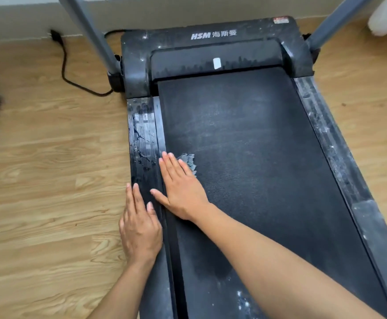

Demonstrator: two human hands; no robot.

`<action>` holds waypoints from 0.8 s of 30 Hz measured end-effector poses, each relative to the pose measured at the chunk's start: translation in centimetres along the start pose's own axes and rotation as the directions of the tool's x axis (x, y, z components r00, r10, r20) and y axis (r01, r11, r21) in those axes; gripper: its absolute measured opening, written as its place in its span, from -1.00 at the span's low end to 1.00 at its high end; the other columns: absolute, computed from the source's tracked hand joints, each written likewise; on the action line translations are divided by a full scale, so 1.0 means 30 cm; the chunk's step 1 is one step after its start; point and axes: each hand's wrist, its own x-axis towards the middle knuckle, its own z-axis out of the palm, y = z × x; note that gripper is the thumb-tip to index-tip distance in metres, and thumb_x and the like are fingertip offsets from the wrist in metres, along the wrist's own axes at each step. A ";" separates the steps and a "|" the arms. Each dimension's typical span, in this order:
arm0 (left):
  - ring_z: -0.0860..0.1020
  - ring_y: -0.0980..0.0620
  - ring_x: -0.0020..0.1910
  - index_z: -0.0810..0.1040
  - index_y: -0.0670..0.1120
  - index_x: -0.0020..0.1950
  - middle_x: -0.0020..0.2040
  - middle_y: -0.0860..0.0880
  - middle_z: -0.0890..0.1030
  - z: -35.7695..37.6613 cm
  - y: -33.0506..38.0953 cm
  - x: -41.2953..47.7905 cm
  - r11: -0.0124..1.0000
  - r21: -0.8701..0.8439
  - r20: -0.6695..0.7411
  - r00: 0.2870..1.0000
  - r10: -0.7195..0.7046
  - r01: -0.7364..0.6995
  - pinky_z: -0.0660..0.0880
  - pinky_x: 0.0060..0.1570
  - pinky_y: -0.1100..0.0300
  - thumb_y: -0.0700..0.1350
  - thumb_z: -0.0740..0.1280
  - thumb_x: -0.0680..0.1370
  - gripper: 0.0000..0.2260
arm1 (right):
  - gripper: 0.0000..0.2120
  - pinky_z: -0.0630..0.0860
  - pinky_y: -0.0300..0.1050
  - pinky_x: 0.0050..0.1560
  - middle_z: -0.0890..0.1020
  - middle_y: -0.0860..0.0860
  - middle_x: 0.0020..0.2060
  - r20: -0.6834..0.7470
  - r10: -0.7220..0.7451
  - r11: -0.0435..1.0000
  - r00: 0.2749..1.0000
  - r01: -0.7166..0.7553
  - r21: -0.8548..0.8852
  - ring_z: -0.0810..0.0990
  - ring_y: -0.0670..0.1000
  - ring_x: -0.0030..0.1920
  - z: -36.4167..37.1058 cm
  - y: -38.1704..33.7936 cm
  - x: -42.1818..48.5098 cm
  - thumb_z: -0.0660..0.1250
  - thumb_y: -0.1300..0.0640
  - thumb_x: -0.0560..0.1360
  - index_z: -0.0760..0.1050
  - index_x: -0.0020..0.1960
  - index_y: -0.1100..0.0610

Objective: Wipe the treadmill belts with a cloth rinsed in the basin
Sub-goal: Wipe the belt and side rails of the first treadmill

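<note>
Both hands are flat, fingers straight and close together, nothing pinched. Right hand presses down on the cloth, which sits on the treadmill belt right by its left edge, with only a grey-blue corner poking out past the fingertips. Left hand rests palm down on the left side rail, just beside the right one; looks like it's bracing. Basin isn't in shot.

My take on doing this step well: the belt looks dull and hazy up the middle, with white specks near the bottom of the frame, so most of it seems unwiped. I'd go in long straight passes along the belt, overlapping each 1, rather than scrubbing in circles, which just smears dust. Flat palm is good for even pressure, but the cloth looks bunched small under the hand, so opening it out would cover more per pass. Watch the gap between belt and rail, a cloth edge could snag there. Right side rail is heavily dusty too, so I'd guess 2 or 3 rinses, not 1.
</note>
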 end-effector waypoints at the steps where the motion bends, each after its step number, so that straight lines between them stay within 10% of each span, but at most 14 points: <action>1: 0.40 -0.19 0.53 0.11 -0.06 0.70 0.71 -0.05 0.11 -0.006 0.003 -0.002 1.000 -0.004 0.003 1.000 0.001 -0.001 0.43 0.31 -0.22 -0.09 0.17 0.72 -0.45 | -0.18 -0.07 0.09 0.66 -0.11 0.12 0.70 0.007 -0.034 0.999 0.999 0.034 -0.012 -0.18 0.05 0.69 -0.012 0.040 -0.016 -0.06 -0.34 0.69 -0.10 0.70 0.23; 12: 0.44 -0.32 0.46 0.11 0.00 0.70 0.71 -0.03 0.12 -0.008 0.021 0.000 0.999 -0.024 0.036 0.999 -0.030 0.031 0.46 0.28 -0.31 0.08 -0.01 0.65 -0.41 | -0.01 -0.12 0.09 0.68 -0.28 0.02 0.68 0.065 0.515 0.856 0.854 -0.517 0.009 -0.35 -0.04 0.66 -0.202 0.896 -0.607 -0.14 -0.55 0.56 -0.27 0.70 0.12; 20: 0.43 -0.27 0.48 0.09 0.01 0.70 0.71 -0.02 0.12 -0.007 0.026 0.000 0.995 -0.047 0.049 0.995 -0.082 0.085 0.50 0.26 -0.27 -0.07 0.14 0.72 -0.46 | 0.02 -0.15 0.12 0.68 -0.18 0.13 0.69 -0.019 0.809 0.582 0.588 -0.794 0.177 -0.21 0.07 0.69 -0.145 0.713 -0.524 -0.17 -0.52 0.54 -0.19 0.70 0.22; 24: 0.41 -0.22 0.51 0.10 0.04 0.70 0.70 -0.01 0.13 -0.013 0.023 0.005 0.994 -0.068 0.057 0.995 -0.077 0.080 0.49 0.30 -0.24 -0.05 0.14 0.71 -0.45 | -0.02 -0.17 0.09 0.68 -0.18 0.10 0.70 -0.053 0.643 0.765 0.764 -0.637 0.091 -0.24 0.06 0.69 -0.102 0.464 -0.385 -0.14 -0.50 0.59 -0.19 0.70 0.20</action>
